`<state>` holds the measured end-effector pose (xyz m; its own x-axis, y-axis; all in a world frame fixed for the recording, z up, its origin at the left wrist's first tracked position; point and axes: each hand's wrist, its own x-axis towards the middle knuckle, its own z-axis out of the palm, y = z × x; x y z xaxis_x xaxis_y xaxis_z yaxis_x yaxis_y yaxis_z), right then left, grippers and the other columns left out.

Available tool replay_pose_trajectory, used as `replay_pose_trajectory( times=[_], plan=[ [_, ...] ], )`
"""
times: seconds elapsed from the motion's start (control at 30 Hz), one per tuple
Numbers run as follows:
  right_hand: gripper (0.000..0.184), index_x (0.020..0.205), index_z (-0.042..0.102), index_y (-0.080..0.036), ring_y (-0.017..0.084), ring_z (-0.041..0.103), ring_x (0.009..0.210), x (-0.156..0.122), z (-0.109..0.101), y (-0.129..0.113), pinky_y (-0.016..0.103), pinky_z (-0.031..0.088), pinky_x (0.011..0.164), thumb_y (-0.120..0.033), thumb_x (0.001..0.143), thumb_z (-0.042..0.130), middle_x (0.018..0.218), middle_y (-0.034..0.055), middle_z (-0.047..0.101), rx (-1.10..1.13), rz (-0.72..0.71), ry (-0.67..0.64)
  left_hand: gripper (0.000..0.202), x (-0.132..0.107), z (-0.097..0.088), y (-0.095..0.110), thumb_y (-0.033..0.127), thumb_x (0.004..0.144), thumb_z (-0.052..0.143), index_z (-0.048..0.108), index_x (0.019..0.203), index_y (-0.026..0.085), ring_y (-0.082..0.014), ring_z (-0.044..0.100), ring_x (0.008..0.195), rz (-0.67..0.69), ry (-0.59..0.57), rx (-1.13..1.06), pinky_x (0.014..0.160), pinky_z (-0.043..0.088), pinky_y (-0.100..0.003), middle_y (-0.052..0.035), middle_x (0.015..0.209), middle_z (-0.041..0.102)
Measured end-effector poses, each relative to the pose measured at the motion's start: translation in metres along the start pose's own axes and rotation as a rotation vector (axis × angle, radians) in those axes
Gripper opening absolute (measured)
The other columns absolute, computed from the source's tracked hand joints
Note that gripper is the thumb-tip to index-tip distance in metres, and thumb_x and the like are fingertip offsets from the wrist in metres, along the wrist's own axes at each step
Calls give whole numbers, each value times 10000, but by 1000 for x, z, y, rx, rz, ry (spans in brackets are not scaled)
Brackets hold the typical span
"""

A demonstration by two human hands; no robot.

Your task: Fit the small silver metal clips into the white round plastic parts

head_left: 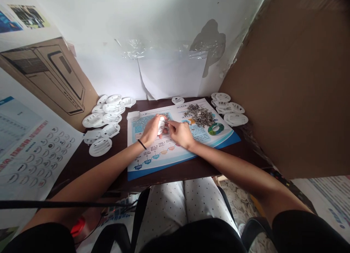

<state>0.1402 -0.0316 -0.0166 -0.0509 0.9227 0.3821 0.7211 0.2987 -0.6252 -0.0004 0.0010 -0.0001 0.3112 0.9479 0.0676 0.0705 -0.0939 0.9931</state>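
Note:
My left hand (pixel 152 130) is closed round a white round plastic piece (pixel 161 125), holding it tilted above a printed sheet. My right hand (pixel 181 133) meets it from the right, thumb and forefinger pinched at the piece's edge. Whatever sits in that pinch is too small to make out. Beyond my right hand lies a heap of small metal parts (pixel 201 116) on the printed sheet (pixel 153 156). Another white plastic piece (pixel 133 116) rests on the sheet's upper left corner.
White slotted plastic pieces (pixel 111 108) are piled on the left of the dark table (pixel 180 172). More round pieces (pixel 235 119) lie at the right, and a single one (pixel 178 100) stands by the back wall. Cardboard walls (pixel 295 85) close in the right and left sides.

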Motion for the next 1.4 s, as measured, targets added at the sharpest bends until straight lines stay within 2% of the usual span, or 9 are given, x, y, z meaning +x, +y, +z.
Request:
replay_pose_trajectory(
  times=[0.13, 0.27, 0.53, 0.83, 1.13, 1.4],
  plan=[
    [303, 953, 726, -197, 173, 638, 656, 1, 0, 0, 268, 413, 678, -198, 882, 431, 794, 66, 742, 9, -3, -4, 460, 0, 0, -2, 550, 902, 376, 592, 957, 148, -154, 605, 543, -15, 10, -20, 356, 410, -203, -53, 686, 628],
    [277, 869, 718, -194, 159, 607, 619, 2, -1, -1, 261, 392, 651, -188, 871, 441, 737, 54, 724, -7, 0, -6, 419, 0, 0, -2, 496, 898, 393, 603, 982, 143, -147, 605, 541, -34, 7, -29, 367, 417, -198, -55, 696, 646],
    [262, 752, 687, -197, 137, 553, 576, 3, -2, -1, 257, 359, 638, -190, 874, 456, 659, 36, 678, -8, 8, -11, 448, 0, 1, 1, 490, 863, 416, 631, 984, 115, -162, 606, 549, -62, 23, -22, 354, 430, -217, -68, 693, 644],
    [277, 763, 699, -189, 144, 564, 580, 4, 0, 1, 263, 363, 639, -205, 875, 447, 673, 47, 695, -11, -1, 2, 492, -2, 1, 4, 512, 853, 412, 644, 991, 100, -155, 593, 549, -38, -6, 11, 358, 431, -210, -69, 666, 634],
    [261, 812, 719, -181, 156, 599, 609, 4, -1, -1, 258, 372, 658, -199, 886, 469, 693, 55, 713, -46, 16, -2, 586, -1, -3, 1, 561, 859, 392, 638, 1092, 83, -158, 608, 602, -18, -44, 58, 378, 462, -205, -85, 740, 647],
    [259, 802, 715, -174, 135, 578, 570, 5, 0, 1, 241, 379, 630, -182, 887, 470, 673, 46, 706, -57, -12, 6, 624, -4, -3, 6, 585, 862, 372, 633, 1116, 78, -132, 571, 546, -10, -73, 107, 377, 464, -207, -73, 729, 640]
  ],
)
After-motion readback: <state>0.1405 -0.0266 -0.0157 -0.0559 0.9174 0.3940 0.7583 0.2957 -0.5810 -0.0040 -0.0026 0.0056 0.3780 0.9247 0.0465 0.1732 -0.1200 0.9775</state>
